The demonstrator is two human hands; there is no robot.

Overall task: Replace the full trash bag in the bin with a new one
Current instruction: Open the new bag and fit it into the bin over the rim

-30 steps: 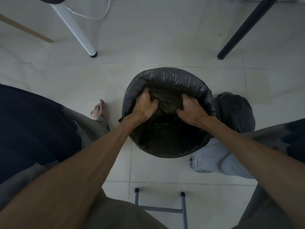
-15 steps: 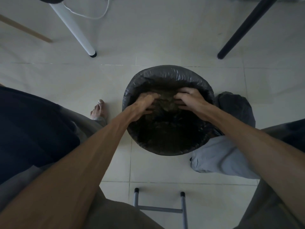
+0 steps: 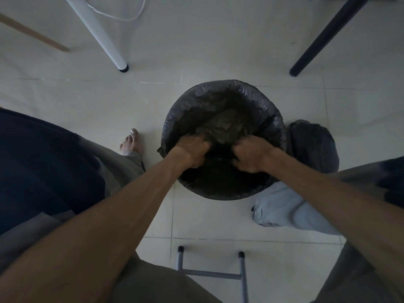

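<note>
Bin: on the floor, new black bag's edge folded over its rim.
Left hand: inside, clenched on liner.
Right hand: inside, clenched on liner; loose plastic lies just beyond both.
Full bag: right of bin, touching.

Black bin liner, pale floor tiles
</note>
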